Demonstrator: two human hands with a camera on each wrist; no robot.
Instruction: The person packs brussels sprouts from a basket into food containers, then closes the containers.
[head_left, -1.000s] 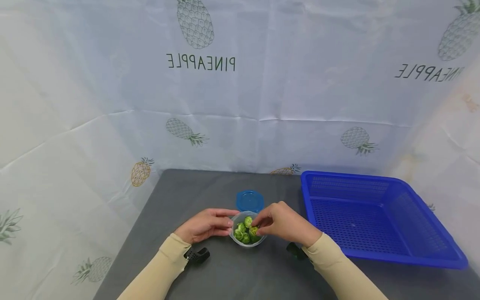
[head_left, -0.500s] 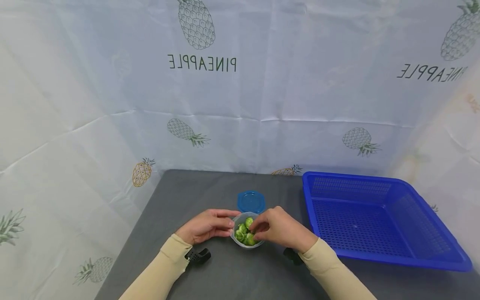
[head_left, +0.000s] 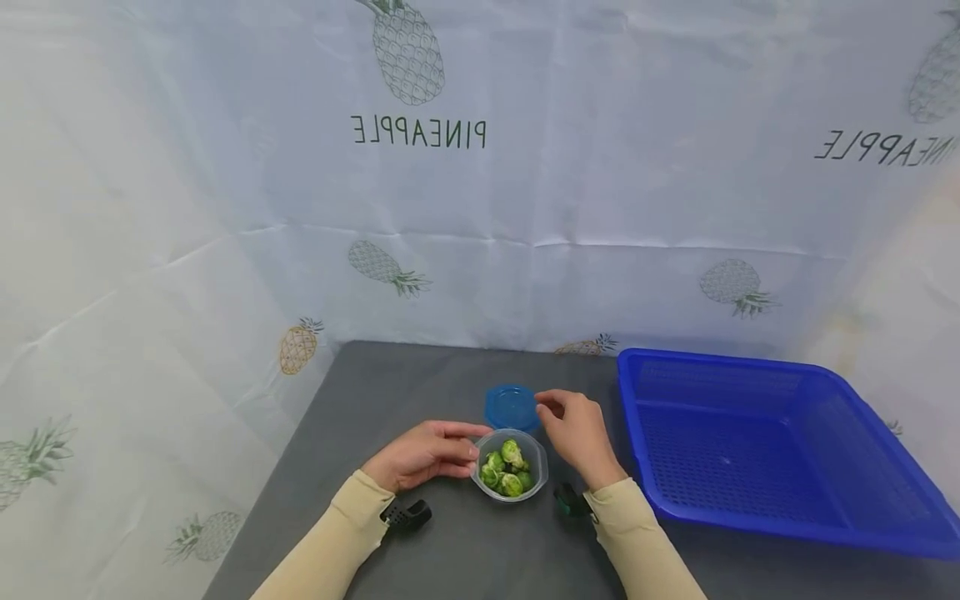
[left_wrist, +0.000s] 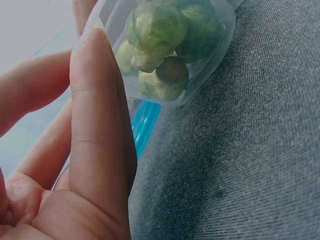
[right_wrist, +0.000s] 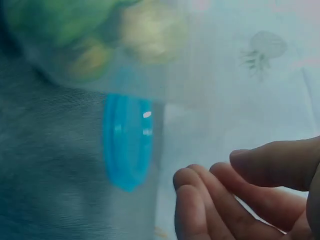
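My left hand holds the left side of a clear plastic container in the head view, its thumb and fingers at the rim. Several Brussels sprouts lie in the container, whole and green; the left wrist view shows sprouts through its wall. Just behind stands a flat blue lid on the table. My right hand is at the lid's right edge, fingers loosely bent, and nothing shows between thumb and fingers in the right wrist view. Whether its fingertips touch the lid cannot be told.
A large blue plastic basket sits to the right on the grey table. White cloth printed with pineapples hangs behind and at the sides. Dark bands are worn at both wrists.
My right hand has left the sprouts, moving back and right to the lid's edge. The sprout it had in its fingers is now among the others. The left hand stays at the container.
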